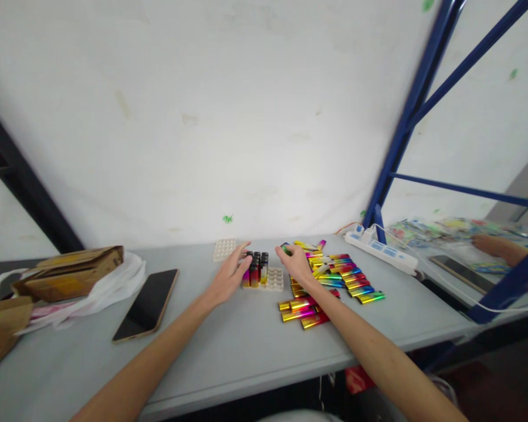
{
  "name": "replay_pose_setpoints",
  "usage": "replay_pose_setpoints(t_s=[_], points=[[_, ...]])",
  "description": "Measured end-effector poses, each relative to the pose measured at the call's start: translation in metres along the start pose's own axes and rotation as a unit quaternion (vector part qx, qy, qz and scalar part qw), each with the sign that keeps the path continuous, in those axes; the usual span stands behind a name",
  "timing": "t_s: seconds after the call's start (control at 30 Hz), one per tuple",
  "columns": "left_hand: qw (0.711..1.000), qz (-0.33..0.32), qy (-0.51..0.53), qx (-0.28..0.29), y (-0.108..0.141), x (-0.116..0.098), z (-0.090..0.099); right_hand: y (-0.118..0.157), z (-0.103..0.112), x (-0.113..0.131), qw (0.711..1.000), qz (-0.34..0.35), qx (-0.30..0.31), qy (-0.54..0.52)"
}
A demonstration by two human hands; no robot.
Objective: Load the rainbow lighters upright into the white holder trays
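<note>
A pale tray [275,281] with round holes lies mid-table, its left part filled with upright colourful lighters [255,271] with black tops. My left hand [229,274] is at the left side of these lighters, fingers apart, with nothing held in it. Right of and above the tray, my right hand [294,261] has its fingers pinched on a lighter, of which only a small greenish part shows. Many shiny multicoloured lighters [328,280] lie in a loose pile under and beside my right hand and forearm.
A second pale tray [224,249] lies by the wall. At left are a phone [147,305], a brown package [73,274] and a white plastic bag [114,288]. A power strip [381,252] lies near the blue frame [396,140]. Farther right, another person's hand [495,246] shows.
</note>
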State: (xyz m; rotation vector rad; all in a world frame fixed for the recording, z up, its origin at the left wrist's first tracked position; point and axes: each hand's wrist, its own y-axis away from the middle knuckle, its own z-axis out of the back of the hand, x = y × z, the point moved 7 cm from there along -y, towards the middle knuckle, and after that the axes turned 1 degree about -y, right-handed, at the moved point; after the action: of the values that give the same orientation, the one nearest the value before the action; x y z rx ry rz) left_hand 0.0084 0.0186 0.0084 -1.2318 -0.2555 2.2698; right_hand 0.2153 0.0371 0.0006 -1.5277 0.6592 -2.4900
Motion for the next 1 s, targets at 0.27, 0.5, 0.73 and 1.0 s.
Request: replay_pose_setpoints(t_s=[0.27, 0.5, 0.73, 1.0], points=[[0.996, -0.036, 0.011, 0.081, 0.003, 0.008, -0.008, 0.0, 0.005, 0.004, 1.0, -0.007, 0.002, 0.0], [0.993, -0.039, -0.032, 0.11, 0.001, 0.015, -0.011, -0.002, 0.005, 0.008, 0.999, 0.035, 0.035, 0.004], [0.994, -0.038, -0.051, 0.093, -0.001, 0.017, -0.012, 0.0, 0.003, 0.01, 0.997, 0.045, 0.051, 0.035], [0.996, -0.015, -0.076, 0.05, -0.001, 0.027, -0.019, 0.012, 0.004, 0.039, 0.974, 0.154, 0.163, 0.039]])
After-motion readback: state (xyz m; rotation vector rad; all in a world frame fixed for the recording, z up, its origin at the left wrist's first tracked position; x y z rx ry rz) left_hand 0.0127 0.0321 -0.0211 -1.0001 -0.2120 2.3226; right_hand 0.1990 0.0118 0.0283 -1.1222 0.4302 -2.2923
